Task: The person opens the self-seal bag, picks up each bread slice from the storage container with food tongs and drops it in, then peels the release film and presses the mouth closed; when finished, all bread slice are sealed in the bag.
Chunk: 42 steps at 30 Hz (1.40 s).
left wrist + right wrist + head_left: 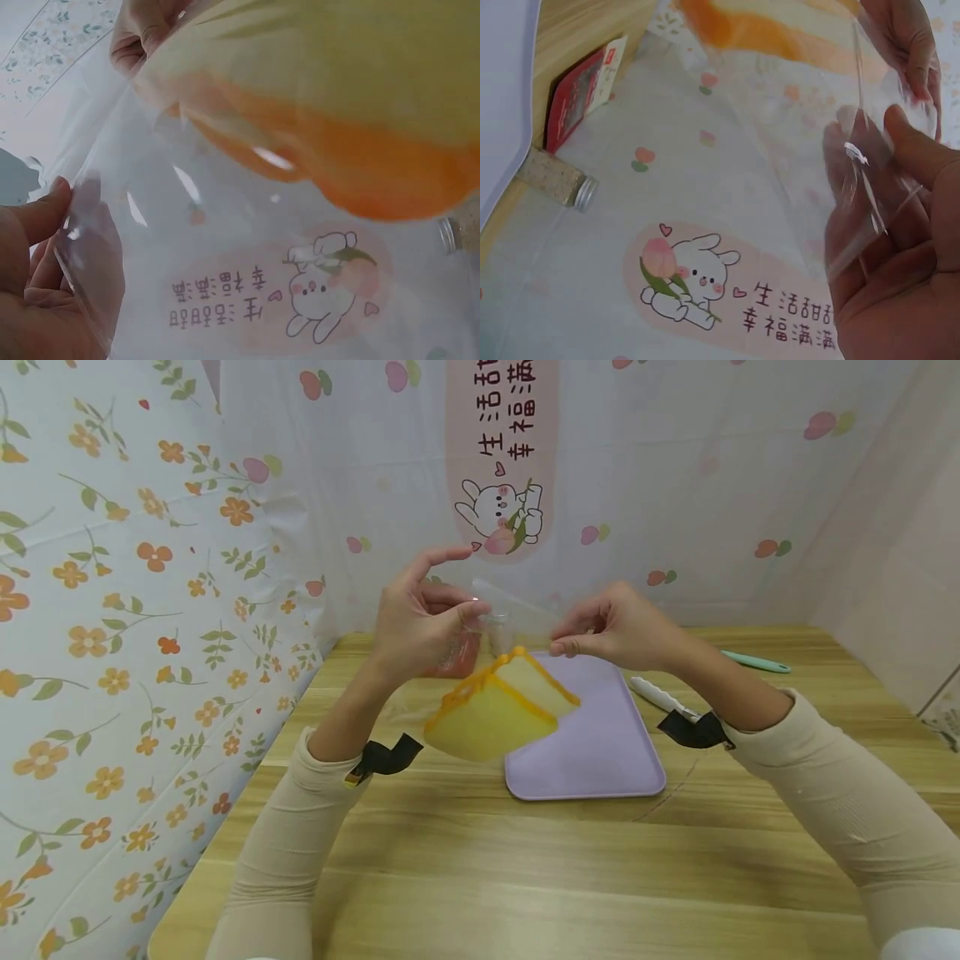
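Note:
Between the two hands hangs a clear plastic bag with a yellow lower part and wavy orange borders. At its upper left edge my left hand pinches the clear film between thumb and fingers, with the index finger stretched out above. My right hand pinches the opposite upper edge. In the right wrist view the transparent film lies over the right fingers, which show through it. The left wrist view has the bag's yellow and orange part at the upper right. The bag is held above the table, overlapping the tray in the head view.
A lavender tray lies on the wooden table. Right of it are a white-handled tool and a mint-green handle. Behind the bag stand a red packet and a small jar. Printed cloth backs the table.

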{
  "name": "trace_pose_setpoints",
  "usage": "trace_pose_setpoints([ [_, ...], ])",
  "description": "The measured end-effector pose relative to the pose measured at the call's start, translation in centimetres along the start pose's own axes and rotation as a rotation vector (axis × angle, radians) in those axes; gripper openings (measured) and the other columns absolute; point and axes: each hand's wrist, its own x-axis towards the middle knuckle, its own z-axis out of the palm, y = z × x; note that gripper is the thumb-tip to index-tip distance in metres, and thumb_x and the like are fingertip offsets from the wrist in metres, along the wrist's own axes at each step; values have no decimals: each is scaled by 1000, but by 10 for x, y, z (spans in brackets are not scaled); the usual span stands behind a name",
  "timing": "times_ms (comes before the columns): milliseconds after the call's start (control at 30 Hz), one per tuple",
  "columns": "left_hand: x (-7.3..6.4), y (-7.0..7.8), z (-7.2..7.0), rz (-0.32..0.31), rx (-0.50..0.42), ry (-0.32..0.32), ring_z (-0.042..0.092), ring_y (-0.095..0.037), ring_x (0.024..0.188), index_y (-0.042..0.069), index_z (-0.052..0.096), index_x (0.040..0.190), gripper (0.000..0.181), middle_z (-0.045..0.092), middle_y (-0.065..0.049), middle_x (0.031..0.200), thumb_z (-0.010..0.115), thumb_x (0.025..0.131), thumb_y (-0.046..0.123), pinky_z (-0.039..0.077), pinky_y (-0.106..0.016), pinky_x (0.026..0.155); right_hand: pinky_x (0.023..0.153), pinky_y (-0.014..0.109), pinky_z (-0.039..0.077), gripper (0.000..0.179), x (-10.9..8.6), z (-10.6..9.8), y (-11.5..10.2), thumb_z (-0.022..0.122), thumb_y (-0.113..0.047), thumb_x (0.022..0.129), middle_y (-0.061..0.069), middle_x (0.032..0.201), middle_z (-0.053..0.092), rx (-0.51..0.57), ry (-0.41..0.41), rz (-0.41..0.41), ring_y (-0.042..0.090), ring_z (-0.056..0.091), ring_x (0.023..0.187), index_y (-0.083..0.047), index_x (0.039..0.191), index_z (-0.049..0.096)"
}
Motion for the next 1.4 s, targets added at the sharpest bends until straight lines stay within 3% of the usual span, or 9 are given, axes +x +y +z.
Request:
trace_pose_setpoints([
  [300, -6, -7, -7, 52, 11, 39, 71, -22, 64, -6, 56, 124, 48, 73, -18, 78, 76, 81, -8, 47, -25, 50, 45, 19, 40, 13, -15, -1, 10, 78, 2, 81, 1, 78, 75, 44, 33, -44, 7, 67, 63, -4, 92, 79],
  [400, -8, -8, -8, 61, -21, 60, 71, -18, 64, -7, 55, 120, 43, 72, -22, 78, 74, 81, -11, 49, -24, 51, 45, 19, 39, 17, -20, -2, 15, 79, 2, 80, 4, 82, 76, 25, 39, -52, 7, 62, 55, -3, 96, 78],
  [567, -10, -11, -12, 73, -106, 99, 71, -19, 61, -4, 52, 105, 33, 72, -23, 79, 72, 81, -14, 40, -22, 42, 63, 17, 54, 19, -28, -4, 26, 73, 12, 81, 4, 84, 76, 79, 61, -54, 4, 70, 75, 1, 97, 76],
  [667, -13, -14, -14, 87, -141, 92, 66, -17, 53, -7, 47, 97, 31, 74, -16, 79, 73, 81, -14, 29, -23, 38, 65, 18, 55, 23, -31, -3, 29, 69, 16, 83, 7, 83, 76, 141, 111, -58, 8, 72, 79, 6, 104, 70],
  [833, -18, -23, -17, 126, -179, 76, 70, -16, 61, -14, 51, 89, 19, 76, -1, 84, 67, 82, -21, 35, -20, 40, 63, 21, 55, 32, -33, 1, 31, 66, 17, 85, 8, 91, 75, 209, 120, -66, 17, 66, 70, 7, 111, 51],
  [933, -21, -28, -21, 151, -149, 61, 68, -13, 60, -14, 64, 84, 10, 76, -3, 83, 63, 82, -24, 39, -19, 43, 65, 22, 55, 22, -35, 5, 35, 63, 21, 85, 5, 90, 73, 232, 112, -94, 14, 68, 76, 7, 99, 53],
  [1100, -26, -34, -26, 178, -19, 6, 60, -8, 56, -13, 73, 86, 25, 72, -23, 79, 51, 86, -25, 41, -20, 45, 63, 18, 52, 18, -36, 14, 40, 57, 21, 86, 11, 85, 70, 219, 204, -102, 10, 67, 78, 6, 86, 67],
  [1267, -34, -37, -32, 146, 42, -19, 55, -7, 54, -11, 74, 92, 29, 72, -23, 83, 48, 89, -25, 35, -19, 44, 68, 18, 53, 21, -32, 26, 44, 58, 15, 89, 15, 92, 73, 147, 311, -85, 9, 68, 81, 3, 93, 75],
  [1400, -41, -40, -38, 125, 45, -19, 61, -10, 65, -10, 72, 88, 28, 71, -24, 91, 48, 90, -24, 48, -19, 56, 69, 20, 55, 23, -26, 38, 45, 55, 15, 91, 15, 89, 73, 154, 371, -111, 12, 69, 79, 3, 96, 74],
])
